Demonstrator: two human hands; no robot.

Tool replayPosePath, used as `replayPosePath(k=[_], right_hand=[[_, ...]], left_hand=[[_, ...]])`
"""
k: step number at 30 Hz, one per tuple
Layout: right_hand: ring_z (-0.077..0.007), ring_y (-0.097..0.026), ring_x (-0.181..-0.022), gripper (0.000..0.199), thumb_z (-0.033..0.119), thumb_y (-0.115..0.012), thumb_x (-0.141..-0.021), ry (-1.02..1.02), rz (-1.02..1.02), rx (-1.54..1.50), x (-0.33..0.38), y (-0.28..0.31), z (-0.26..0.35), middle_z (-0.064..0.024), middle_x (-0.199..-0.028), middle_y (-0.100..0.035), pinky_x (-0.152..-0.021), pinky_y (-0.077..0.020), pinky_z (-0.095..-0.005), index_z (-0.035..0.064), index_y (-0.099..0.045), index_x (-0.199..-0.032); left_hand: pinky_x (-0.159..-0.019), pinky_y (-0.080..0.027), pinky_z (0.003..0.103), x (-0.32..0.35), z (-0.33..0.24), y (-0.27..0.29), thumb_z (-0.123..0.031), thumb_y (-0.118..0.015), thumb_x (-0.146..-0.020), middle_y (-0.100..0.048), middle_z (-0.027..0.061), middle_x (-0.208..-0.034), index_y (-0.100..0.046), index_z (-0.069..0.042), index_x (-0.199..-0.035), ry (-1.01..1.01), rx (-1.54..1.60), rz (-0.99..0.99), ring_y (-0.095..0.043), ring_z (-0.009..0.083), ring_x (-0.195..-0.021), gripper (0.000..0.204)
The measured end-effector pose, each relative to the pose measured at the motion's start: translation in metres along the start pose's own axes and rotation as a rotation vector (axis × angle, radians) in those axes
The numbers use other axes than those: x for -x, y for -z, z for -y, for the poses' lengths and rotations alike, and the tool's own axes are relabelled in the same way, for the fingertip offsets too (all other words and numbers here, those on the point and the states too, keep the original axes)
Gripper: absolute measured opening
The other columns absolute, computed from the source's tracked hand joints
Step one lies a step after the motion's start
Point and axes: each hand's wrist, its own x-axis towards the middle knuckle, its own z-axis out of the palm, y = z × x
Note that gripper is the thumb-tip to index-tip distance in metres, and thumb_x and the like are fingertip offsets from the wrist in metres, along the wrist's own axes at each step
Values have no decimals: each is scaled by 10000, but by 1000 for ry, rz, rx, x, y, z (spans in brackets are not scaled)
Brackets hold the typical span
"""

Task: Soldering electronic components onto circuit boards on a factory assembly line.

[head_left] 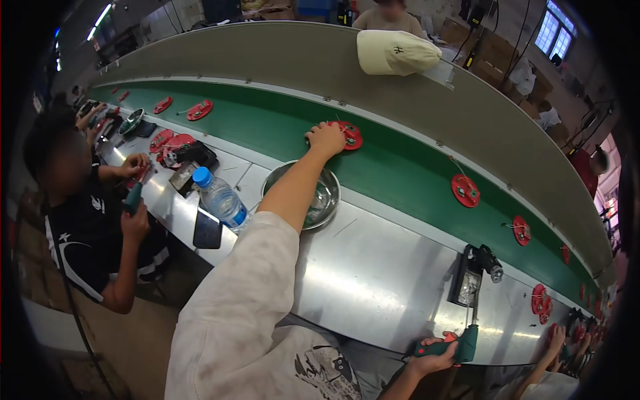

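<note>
My left arm reaches across the bench to the green conveyor belt. My left hand is closed at the left edge of a red round part with small components on it; its fingertips are partly hidden. At the lower right, my right hand is wrapped round the handle of a green soldering gun with a red trigger. The gun's thin tip points up, at the near side of a small black tray with clear or silvery material in it.
Under my left forearm stands a metal bowl. Left of it are a water bottle and a phone. More red parts lie along the belt. A pale cap hangs on the partition. Co-workers sit on both sides.
</note>
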Motion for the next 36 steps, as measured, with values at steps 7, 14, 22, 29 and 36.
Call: replayPosePath(k=[7,14,22,29,36], right_hand=[[-164,-505,-433,375,377,-526,-1000,-51,-15,-58,0,-10,14,-58,-576,-524,-414,-418,-290,7,-582,-974],[-199,-495,-448,318,319,-507,-1007,-116,-2,-142,10,-17,3,-86,-583,-502,-439,-443,-331,4,-552,-1007],[-187,-515,-455,325,306,-471,-1027,2,-34,-115,11,-1,5,-91,-625,-535,-437,-451,-321,-8,-552,-1011],[-195,-541,-481,322,291,-477,-1020,-53,93,-146,6,0,6,-143,-880,-609,-443,-463,-345,-21,-547,-1061],[-185,-564,-502,287,229,-456,-1023,27,96,-174,0,-3,6,-160,-957,-615,-434,-490,-337,-33,-552,-1088]], left_hand=[[-981,-547,457,-38,-4,-6,-325,-737,-826,-695,206,-1206,-720,-22,-1138,-96,87,133,-661,360,-1169,435],[-787,-553,431,-38,23,-26,-308,-765,-805,-729,187,-897,-716,-33,-858,-113,504,-160,-707,342,-844,285],[-687,-513,390,84,-79,5,-144,-731,-803,-643,119,-748,-585,-32,-785,-316,669,-169,-631,233,-728,185],[-723,-501,368,225,-113,-15,-130,-703,-881,-624,131,-810,-565,2,-893,-668,951,162,-598,259,-741,191],[-764,-509,441,242,-115,-5,-137,-648,-938,-647,204,-870,-565,8,-1043,-857,583,34,-656,380,-844,197]])
